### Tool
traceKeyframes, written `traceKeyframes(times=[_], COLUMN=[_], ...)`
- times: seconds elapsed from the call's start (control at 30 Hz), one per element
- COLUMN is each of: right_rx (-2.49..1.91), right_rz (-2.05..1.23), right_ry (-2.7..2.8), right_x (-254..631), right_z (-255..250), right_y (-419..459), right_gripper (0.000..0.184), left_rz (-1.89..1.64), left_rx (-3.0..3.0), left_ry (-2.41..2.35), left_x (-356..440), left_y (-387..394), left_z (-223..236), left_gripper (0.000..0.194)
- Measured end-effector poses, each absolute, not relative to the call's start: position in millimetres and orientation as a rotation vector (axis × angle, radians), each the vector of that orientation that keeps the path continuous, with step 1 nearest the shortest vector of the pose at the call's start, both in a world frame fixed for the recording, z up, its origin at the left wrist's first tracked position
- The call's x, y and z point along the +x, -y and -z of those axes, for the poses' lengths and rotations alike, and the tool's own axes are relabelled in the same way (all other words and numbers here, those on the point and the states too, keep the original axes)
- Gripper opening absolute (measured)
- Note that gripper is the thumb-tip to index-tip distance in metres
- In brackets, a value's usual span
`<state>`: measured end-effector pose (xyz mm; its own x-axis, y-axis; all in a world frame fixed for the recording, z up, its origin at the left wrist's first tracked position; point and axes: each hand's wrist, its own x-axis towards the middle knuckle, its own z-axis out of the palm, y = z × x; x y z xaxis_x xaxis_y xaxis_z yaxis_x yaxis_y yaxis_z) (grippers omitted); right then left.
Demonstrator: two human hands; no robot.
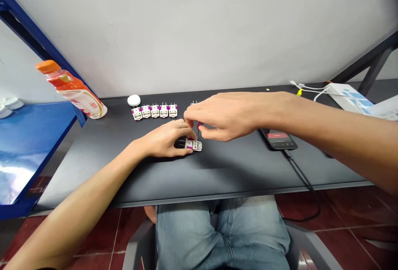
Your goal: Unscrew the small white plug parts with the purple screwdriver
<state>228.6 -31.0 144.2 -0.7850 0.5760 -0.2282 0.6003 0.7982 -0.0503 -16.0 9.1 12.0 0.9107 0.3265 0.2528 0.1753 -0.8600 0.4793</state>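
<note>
My left hand is closed around a small white-and-purple plug part, pressing it to the black table. Thin metal pins stick out of its left side, under my fingers. My right hand pinches a small screwdriver whose thin shaft points down at the plug part; most of its handle is hidden by my fingers. Whether the tip sits in a screw I cannot tell. Behind my left hand, several similar white-and-purple plug parts stand in a row, pins toward the wall. Another part is mostly hidden behind my right hand.
A round white object lies by the row. An orange-capped bottle stands at the left. At the right are a phone with a black cable, a white box and white cables. The table edge is near my lap.
</note>
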Motion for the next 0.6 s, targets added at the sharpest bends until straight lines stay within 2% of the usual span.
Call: traceKeyframes(times=[0.13, 0.3, 0.47, 0.6], right_rx=[0.940, 0.884, 0.868, 0.792], right_rz=[0.043, 0.119, 0.034, 0.052], right_ry=[-2.691, -2.779, -2.737, -2.859], right_x=[227.9, 228.7, 230.9, 232.3], right_z=[-144.7, -144.4, -140.5, -139.1], right_y=[31.6, 34.6, 36.1, 37.1], right_gripper=[0.028, 0.016, 0.025, 0.014], left_rz=[-0.446, -0.448, -0.457, -0.475], left_rx=[2.613, 2.609, 2.629, 2.611], left_ry=[-0.367, -0.352, -0.338, -0.336], left_x=[-15.7, -15.7, -15.5, -16.2], left_y=[-9.4, -10.2, -10.7, -10.4], left_z=[-11.6, -11.3, -10.5, -9.8], left_gripper=[0.030, 0.031, 0.031, 0.031])
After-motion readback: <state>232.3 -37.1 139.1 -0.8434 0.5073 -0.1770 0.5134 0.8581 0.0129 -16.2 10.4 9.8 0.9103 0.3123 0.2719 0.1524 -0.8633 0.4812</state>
